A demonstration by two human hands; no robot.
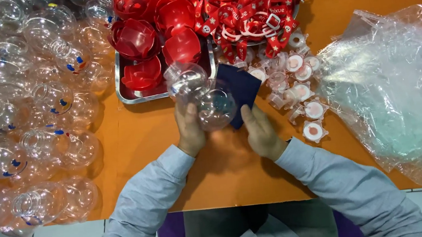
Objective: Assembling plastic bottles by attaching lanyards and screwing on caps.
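The left hand (189,129) holds a clear plastic ball shape (207,98) over the orange table (160,141). Its fingers are curled around the left side of the clear shape and grip it. The right hand (260,131) is just beside it, and its fingers are bent and pinch a dark blue cloth (242,86), which touches the right side of the clear shape. Behind the hands sits a metal tray (122,92) full of red plastic bowls (179,44). Next to the tray lies a heap of red and white straps (250,4). Small clear caps (308,111) with pale round middles lie near the right hand. A big pile of clear plastic balls (30,104) covers the left side of the table. Crinkly clear bags (398,99) lie on the right side.
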